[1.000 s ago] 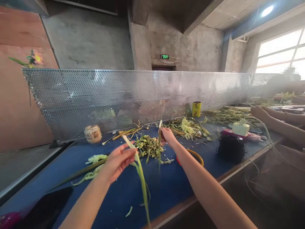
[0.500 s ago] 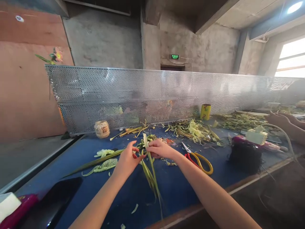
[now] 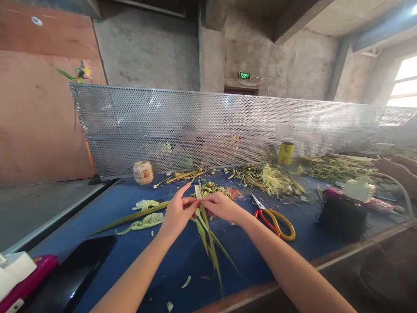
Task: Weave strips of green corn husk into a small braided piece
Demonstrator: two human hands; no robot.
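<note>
Over the blue table, both hands pinch one bundle of long green leaf strips (image 3: 212, 248) near its top. My left hand (image 3: 179, 208) grips it from the left with thumb and fingertips, its index finger raised. Opposite, my right hand (image 3: 221, 205) has its fingers curled and closed on the same strips. A pale flat end (image 3: 197, 191) sticks up above the fingertips, and the thin tips hang down toward me. Left of my left hand lie a long green leaf (image 3: 130, 217) and a crinkled pale leaf (image 3: 143, 222). Behind the hands sits a heap of small plant scraps (image 3: 211, 188).
Scissors (image 3: 275, 219) with red and yellow handles lie right of my forearm. A phone (image 3: 81, 265) is at lower left. A jar (image 3: 143, 172), a yellow can (image 3: 286, 153) and dried leaves (image 3: 269, 179) stand before a perforated metal screen (image 3: 182, 113). Another person's hand (image 3: 395, 169) shows far right.
My left thumb and fingers have come in to the strips and now meet my right fingertips there. The hanging tips have spread apart. The whole view has shifted slightly.
</note>
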